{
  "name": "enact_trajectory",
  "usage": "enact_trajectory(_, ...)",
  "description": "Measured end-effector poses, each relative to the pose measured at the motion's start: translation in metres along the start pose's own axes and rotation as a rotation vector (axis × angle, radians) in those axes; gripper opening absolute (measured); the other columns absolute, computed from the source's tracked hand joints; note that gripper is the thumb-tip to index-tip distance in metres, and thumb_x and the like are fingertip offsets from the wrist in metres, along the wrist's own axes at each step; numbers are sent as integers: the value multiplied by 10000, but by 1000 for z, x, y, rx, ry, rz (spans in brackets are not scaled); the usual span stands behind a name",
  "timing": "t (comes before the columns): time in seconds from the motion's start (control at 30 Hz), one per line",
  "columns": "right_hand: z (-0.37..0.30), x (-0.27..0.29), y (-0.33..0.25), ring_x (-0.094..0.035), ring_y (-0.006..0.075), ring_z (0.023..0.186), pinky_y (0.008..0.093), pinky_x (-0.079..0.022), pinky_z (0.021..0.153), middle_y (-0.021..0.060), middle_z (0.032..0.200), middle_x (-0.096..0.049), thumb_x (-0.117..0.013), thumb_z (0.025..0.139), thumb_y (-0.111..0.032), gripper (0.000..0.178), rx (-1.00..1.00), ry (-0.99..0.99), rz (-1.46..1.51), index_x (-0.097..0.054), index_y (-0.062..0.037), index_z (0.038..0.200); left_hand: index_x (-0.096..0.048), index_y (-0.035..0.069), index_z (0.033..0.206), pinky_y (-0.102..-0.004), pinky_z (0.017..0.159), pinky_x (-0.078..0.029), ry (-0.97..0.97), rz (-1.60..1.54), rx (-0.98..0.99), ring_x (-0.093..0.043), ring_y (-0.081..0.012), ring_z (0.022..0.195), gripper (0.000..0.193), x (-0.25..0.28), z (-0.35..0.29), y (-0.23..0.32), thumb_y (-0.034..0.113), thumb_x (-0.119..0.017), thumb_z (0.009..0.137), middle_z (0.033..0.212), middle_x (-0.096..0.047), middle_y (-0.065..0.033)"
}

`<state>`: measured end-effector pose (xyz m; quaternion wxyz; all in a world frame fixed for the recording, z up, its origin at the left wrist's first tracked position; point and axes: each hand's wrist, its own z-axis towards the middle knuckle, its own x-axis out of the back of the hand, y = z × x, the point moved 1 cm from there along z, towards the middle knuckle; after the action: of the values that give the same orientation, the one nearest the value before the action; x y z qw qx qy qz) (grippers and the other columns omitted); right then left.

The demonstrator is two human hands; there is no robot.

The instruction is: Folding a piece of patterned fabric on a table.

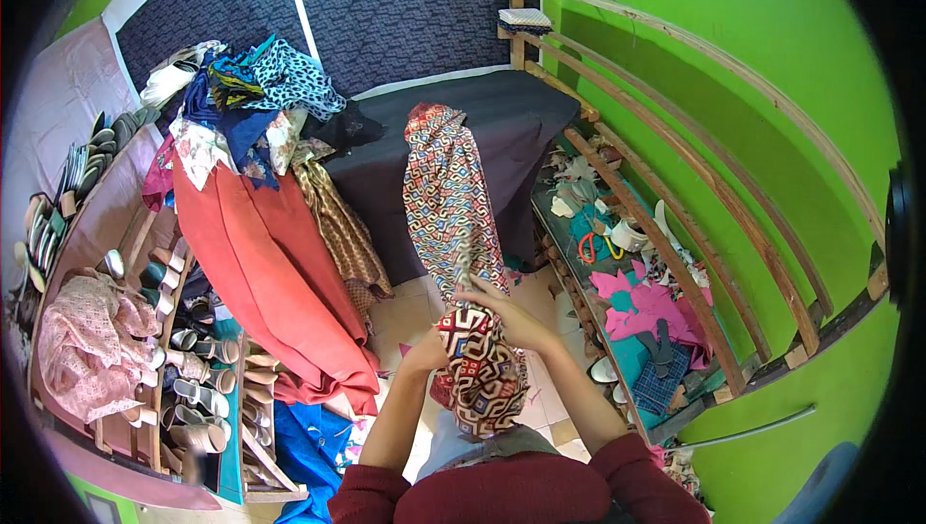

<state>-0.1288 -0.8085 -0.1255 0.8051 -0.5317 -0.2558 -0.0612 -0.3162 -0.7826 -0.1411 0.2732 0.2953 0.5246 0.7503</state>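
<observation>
A long piece of patterned fabric [449,187], printed in red, blue, black and cream, runs from the dark-covered table [381,153] down to my hands. Its near part hangs in folds in front of my body. My right hand [511,320] is closed around the gathered cloth, fingers wrapped over its top. On the other side of the bunch, my left hand [430,349] grips the same fabric, its fingers mostly hidden by the folds. Between the hands the fabric is narrowed and bunched.
To the left, heaped clothes and a red cloth [260,254] hang beside a rack of shoes [198,399]. On the right, a low green-topped bench [617,317] holds orange-handled scissors [587,249], pink scraps [656,310] and other offcuts behind wooden rails [666,264].
</observation>
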Motion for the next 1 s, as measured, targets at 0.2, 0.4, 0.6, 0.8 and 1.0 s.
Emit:
enact_trajectory(0.2,7,-11,36,-641,349,809,346,-484,712,204,850,-650,-539,669,61,365,-47,270,-165,-629,-4,1017,-661,-9,796,-353,602,-455,134,345,209,-562,-235,555,136,38,8,52,118,-616,786,654,-638,-109)
enact_trajectory(0.4,11,-5,15,-615,384,878,378,-481,767,224,912,-637,-526,662,-2,363,-92,251,-103,-620,-1,1013,-617,97,1110,-420,683,-477,236,872,222,-644,-331,807,481,68,-1,59,159,-712,642,898,-677,-160)
enact_trajectory(0.6,20,-2,-31,-649,318,862,334,-491,766,218,922,-646,-519,635,15,400,-8,274,28,-620,1,1022,-479,78,1284,-356,757,-493,-5,643,173,-649,-294,854,718,51,25,14,24,-672,594,942,-667,-193)
enact_trajectory(0.8,23,9,-22,-585,189,1065,296,-464,884,101,1196,-578,-477,759,101,482,-12,271,366,-520,-49,1215,-618,-35,1076,-280,768,-482,197,280,20,-590,-93,828,330,51,50,11,55,-644,759,895,-683,-78)
enact_trajectory(1.0,9,34,26,-526,179,1149,290,-446,922,80,1297,-496,-509,777,115,578,-9,285,401,-413,-52,1322,-628,-36,999,-251,747,-464,415,202,-91,-588,-97,815,347,88,79,15,-78,-472,693,856,-671,-45)
